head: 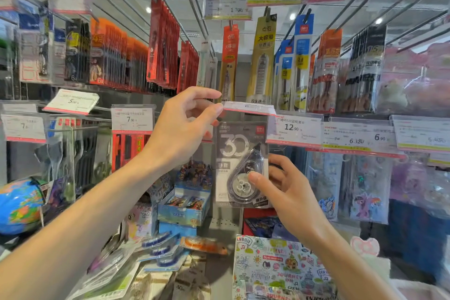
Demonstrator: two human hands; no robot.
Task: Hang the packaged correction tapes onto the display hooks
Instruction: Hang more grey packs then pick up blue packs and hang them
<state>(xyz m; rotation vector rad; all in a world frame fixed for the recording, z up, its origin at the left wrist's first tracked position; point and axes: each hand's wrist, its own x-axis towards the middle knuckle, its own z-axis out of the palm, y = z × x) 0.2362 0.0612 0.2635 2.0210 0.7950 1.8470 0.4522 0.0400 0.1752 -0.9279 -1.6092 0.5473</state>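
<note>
A grey packaged correction tape (239, 153) marked "30" hangs upright at the middle of the display, under a price tag flap (248, 107). My left hand (185, 126) pinches the left end of that flap, tilted up toward level. My right hand (280, 187) holds the package's lower right part, thumb on the front blister, fingers behind. The display hook itself is hidden behind the flap and package. More packaged correction tapes (160, 249) lie loose in a pile on the shelf below, left of centre.
Hooks above carry pen packs (160, 44) and refill packs (264, 56). Price tags (293, 130) line the row to the right. A globe (19, 204) sits at the left, a sticker book (280, 268) at the bottom, card boxes (185, 204) behind the pile.
</note>
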